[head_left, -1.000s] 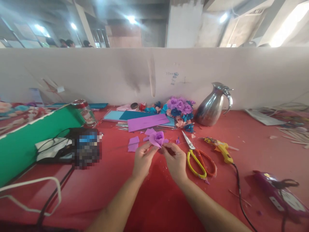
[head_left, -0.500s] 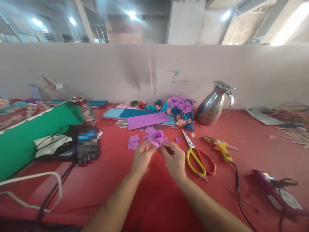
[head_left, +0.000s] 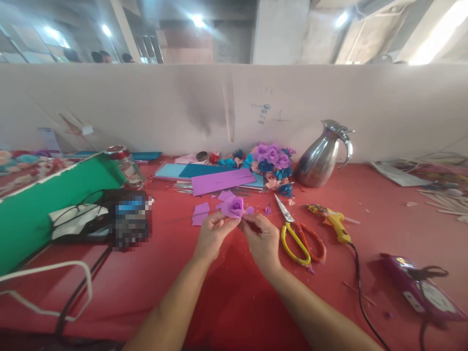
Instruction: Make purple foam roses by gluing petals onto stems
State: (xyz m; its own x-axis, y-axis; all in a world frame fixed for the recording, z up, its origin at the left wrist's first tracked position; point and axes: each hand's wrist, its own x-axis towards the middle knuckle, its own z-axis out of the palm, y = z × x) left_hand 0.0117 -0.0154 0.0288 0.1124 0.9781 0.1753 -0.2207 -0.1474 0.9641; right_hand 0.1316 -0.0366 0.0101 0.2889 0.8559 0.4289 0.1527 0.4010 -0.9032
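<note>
A purple paper flower (head_left: 233, 207) with a rolled centre is held up over the red table. My left hand (head_left: 212, 237) pinches its lower left edge between thumb and fingers. At the flower's base on the right, my right hand (head_left: 261, 240) has its thumb and fingertips closed; its grip there is partly hidden. Cut purple paper pieces (head_left: 201, 213) lie just behind and left of the flower. To the right of my right hand rest scissors (head_left: 297, 239) with one yellow and one red handle, blades pointing away.
A yellow glue gun (head_left: 334, 223) with a black cord lies right of the scissors, near a purple power strip (head_left: 420, 287). Behind are a purple paper strip (head_left: 223, 182), a heap of paper flowers (head_left: 272, 163), a metal jug (head_left: 321, 156) and a glass jar (head_left: 127, 168). A green board (head_left: 73, 204) stands left.
The flower has tilted and turned a little to the left between my fingers. Both hands keep nearly the same place, and the view has shifted slightly.
</note>
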